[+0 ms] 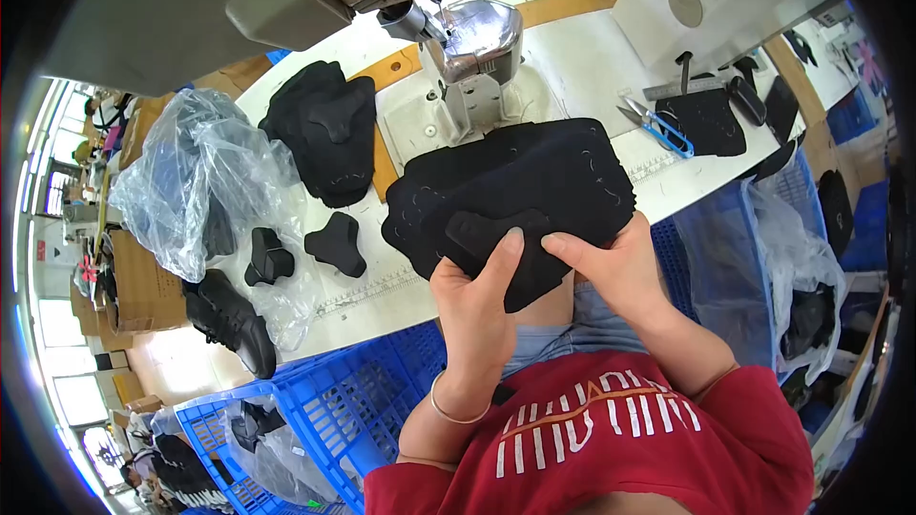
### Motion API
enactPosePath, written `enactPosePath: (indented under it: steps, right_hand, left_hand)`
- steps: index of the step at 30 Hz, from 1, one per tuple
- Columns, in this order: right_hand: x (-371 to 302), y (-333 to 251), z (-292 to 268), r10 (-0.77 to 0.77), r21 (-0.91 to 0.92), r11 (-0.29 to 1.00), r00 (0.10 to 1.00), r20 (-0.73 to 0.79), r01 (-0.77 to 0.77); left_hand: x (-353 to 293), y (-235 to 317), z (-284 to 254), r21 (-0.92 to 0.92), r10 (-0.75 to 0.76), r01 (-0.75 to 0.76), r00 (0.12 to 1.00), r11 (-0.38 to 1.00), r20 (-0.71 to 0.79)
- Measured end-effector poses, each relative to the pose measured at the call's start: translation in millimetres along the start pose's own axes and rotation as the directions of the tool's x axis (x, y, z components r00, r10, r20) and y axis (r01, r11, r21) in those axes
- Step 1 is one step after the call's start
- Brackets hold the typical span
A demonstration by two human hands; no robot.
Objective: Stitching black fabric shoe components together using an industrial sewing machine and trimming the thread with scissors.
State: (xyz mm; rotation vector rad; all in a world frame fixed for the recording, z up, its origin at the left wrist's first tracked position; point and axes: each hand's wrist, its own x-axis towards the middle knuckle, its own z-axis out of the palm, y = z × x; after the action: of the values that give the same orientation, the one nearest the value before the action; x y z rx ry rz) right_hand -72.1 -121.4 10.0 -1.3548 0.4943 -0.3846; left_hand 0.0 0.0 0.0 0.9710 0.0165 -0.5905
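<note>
On the person's side of the sewing machine [477, 43], the black fabric [520, 172], long axis roughly left to right, is held by left hand [475, 310] and right hand [620, 272] alike

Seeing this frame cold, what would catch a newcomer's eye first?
Probably the broad black fabric workpiece at centre, held by the left hand and right hand. Just beyond it gleams a silver metal sewing-machine post; a crumpled clear plastic bag lies to the left.

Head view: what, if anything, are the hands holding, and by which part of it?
The left hand and right hand hold the black fabric by its near side, thumbs on top.
</note>
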Motion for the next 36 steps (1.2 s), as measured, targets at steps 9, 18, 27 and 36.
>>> enactPosePath:
  steps: [9,18,27,36]
  right_hand:
    - [14.0,-10.4,14.4,-0.193,0.072,0.978,0.979,-0.059,0.197]
    - [49.3,-58.5,12.3,-0.311,0.249,0.918,0.950,-0.032,0.309]
    - [52.2,-82.8,-2.3,-0.443,-0.197,0.853,0.870,0.218,0.484]
    - [94.4,-89.7,8.7,-0.256,-0.148,0.948,0.951,0.173,0.282]
  left_hand:
    - [6.9,19.1,11.6,0.002,0.014,-0.014,0.999,1.000,0.036]
    - [47.2,80.4,37.8,0.175,-0.115,0.097,0.989,0.980,0.094]
    - [42.5,114.6,45.4,0.378,-0.127,0.073,0.984,0.923,0.121]
    - [89.0,121.7,41.7,0.307,-0.160,0.120,0.981,0.944,0.107]
